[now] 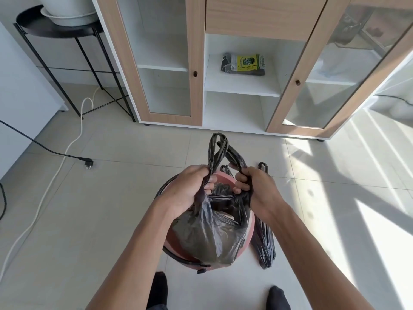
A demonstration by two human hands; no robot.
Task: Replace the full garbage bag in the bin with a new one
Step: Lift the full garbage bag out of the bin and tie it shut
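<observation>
Handles [218, 148] of the full black garbage bag [212, 233] stand above the pink bin [223, 178]; left hand [190, 186] and right hand [257, 191] each clench 1, likely to knot them.

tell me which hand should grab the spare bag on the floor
Right, probably: the spare bag lies beside the bin, nearest the right hand; the left hand must cross the full bag.
</observation>
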